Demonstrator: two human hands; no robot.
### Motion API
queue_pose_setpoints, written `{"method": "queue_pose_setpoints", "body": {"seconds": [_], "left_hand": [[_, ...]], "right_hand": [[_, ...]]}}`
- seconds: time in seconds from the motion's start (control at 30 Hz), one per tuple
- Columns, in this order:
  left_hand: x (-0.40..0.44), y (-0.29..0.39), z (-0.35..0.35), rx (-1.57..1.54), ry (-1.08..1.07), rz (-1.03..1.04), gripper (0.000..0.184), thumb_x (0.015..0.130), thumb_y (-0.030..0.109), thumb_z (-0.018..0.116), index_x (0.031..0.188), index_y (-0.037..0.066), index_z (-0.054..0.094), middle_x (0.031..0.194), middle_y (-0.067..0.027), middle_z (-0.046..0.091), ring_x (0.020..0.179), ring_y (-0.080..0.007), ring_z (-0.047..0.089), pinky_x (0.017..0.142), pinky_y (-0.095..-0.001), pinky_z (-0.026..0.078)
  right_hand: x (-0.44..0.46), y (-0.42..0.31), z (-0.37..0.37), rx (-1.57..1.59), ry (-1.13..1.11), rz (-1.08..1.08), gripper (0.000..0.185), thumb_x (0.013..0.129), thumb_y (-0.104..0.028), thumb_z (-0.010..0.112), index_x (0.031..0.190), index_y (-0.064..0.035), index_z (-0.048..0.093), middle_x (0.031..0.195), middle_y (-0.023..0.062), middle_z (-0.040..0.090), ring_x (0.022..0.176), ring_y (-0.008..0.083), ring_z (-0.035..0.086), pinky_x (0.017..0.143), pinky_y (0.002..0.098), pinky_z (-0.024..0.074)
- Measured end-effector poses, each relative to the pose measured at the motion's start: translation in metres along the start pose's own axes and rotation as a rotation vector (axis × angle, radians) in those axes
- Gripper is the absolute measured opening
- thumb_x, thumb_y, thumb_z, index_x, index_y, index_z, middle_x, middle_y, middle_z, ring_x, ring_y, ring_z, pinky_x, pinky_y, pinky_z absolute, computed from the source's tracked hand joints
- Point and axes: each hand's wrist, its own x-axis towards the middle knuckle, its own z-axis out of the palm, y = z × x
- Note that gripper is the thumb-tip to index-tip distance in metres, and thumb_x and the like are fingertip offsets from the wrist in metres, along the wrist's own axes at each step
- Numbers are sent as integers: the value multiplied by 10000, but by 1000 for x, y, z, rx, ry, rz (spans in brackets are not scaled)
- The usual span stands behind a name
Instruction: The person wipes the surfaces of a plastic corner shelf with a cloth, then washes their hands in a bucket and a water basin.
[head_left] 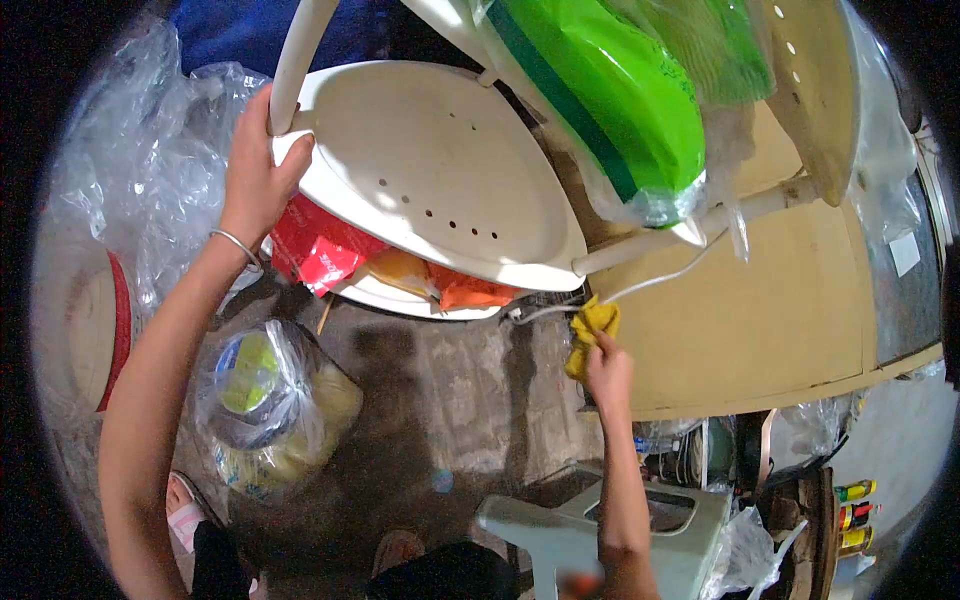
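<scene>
At the upper left, my left hand [262, 165] is closed round the rim of a white plastic rack [440, 150] beside its upright post, thumb on top. The rack's oval shelf has several small holes. My right hand [608, 372] pinches a crumpled yellow cloth [598, 318] near the rack's right end. A white cord [660, 278] runs close behind the cloth. Red packaging [325, 245] and an orange packet [470, 290] lie on the shelf beneath. Above, a green plastic pack [610, 95] rests against the rack.
A clear bag [280, 400] with a round container stands on the floor. Clear plastic sheeting [150, 150] hangs at left. A grey stool [570, 510] is below my right forearm. At right are a tan board [750, 320] and several bottles [856, 515].
</scene>
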Motion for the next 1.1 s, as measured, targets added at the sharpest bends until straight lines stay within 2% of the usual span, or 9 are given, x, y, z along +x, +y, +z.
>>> {"method": "queue_pose_setpoints", "body": {"seconds": [0.1,0.33,0.43,0.5,0.57,0.77,0.9,1.0,1.1], "left_hand": [[-5,0,3,-115,-29,-45,520,792,120,585,1241,19,343,1095,-135,515,1034,-230,495,917,-330,366],[-5,2,6,-135,15,-43,517,763,110,599,1219,-2,381,1053,-141,527,982,-225,514,879,-328,385],[-5,2,4,-118,12,-28,516,759,117,599,1216,3,387,1047,-142,529,973,-240,514,878,-334,383],[-4,-3,6,-72,8,-3,506,776,118,594,1221,10,377,1067,-131,522,1001,-222,498,897,-330,372],[-8,-5,4,-25,-6,10,497,793,119,590,1226,16,368,1087,-119,515,1030,-204,483,917,-327,360],[-4,1,2,-79,-11,2,487,794,119,586,1217,15,367,1074,-115,516,1017,-201,484,912,-321,356],[-5,-4,0,-32,-64,0,508,801,129,583,1238,14,352,1098,-124,508,1033,-209,482,916,-322,357],[-5,3,2,-146,-29,-30,511,789,137,594,1228,16,361,1095,-126,514,1033,-216,488,919,-325,356],[-4,-5,3,-28,-11,5,514,777,127,598,1223,17,367,1088,-125,514,1024,-214,492,917,-327,357]], "right_hand": [[-21,-2,-20,506,232,-110,346,787,-63,462,1118,-10,552,942,210,623,784,340,624,721,377,488],[16,-73,-76,56,633,-593,458,783,-79,525,1234,-98,454,976,180,564,733,337,588,635,386,492],[55,-69,-69,-295,672,-359,404,771,-143,566,1168,-155,496,888,164,545,678,339,570,552,415,477],[60,-68,-59,-309,666,-372,349,769,-184,576,1112,-170,517,870,161,553,658,333,584,516,417,479],[48,-71,-38,-409,330,-298,316,763,-195,578,1072,-147,533,848,167,556,621,345,589,512,424,485],[45,-75,-21,-306,262,-376,230,764,-206,564,974,-114,555,801,187,559,616,349,595,522,445,487],[76,-54,-55,-209,675,-488,155,780,-179,559,871,-59,522,778,190,553,652,342,588,543,451,468],[66,-84,-76,-328,664,-319,181,791,-215,550,848,-44,545,753,186,568,643,342,598,545,452,475],[55,-95,-47,-510,247,-200,288,769,-324,564,801,-38,580,680,173,604,624,342,614,558,450,495]]}}
